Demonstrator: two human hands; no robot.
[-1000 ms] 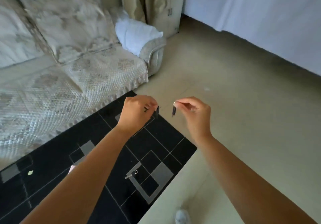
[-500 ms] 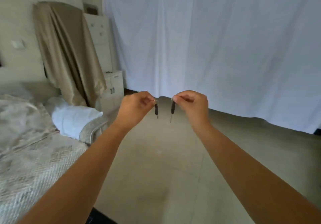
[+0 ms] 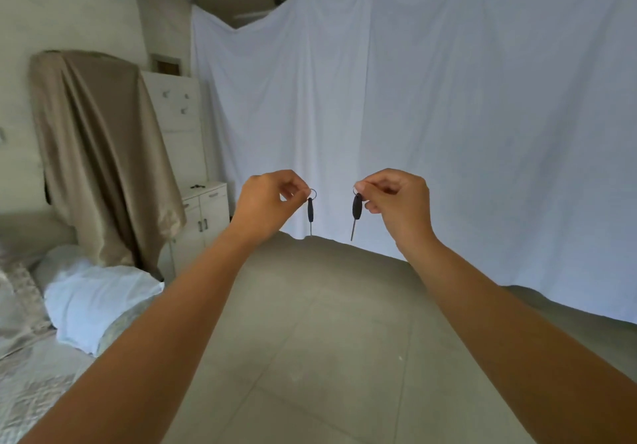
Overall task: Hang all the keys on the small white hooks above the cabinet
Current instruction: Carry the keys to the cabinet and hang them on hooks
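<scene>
Your left hand (image 3: 267, 202) pinches the ring of one black-headed key (image 3: 310, 210) and your right hand (image 3: 396, 198) pinches the top of a second key (image 3: 356, 207), both held out at arm's length, close together but apart, blades hanging down. Farther off to the left stands the white cabinet (image 3: 203, 216) with something small and dark on its top, and on the white panel above it the small hooks (image 3: 184, 110) hang bare.
</scene>
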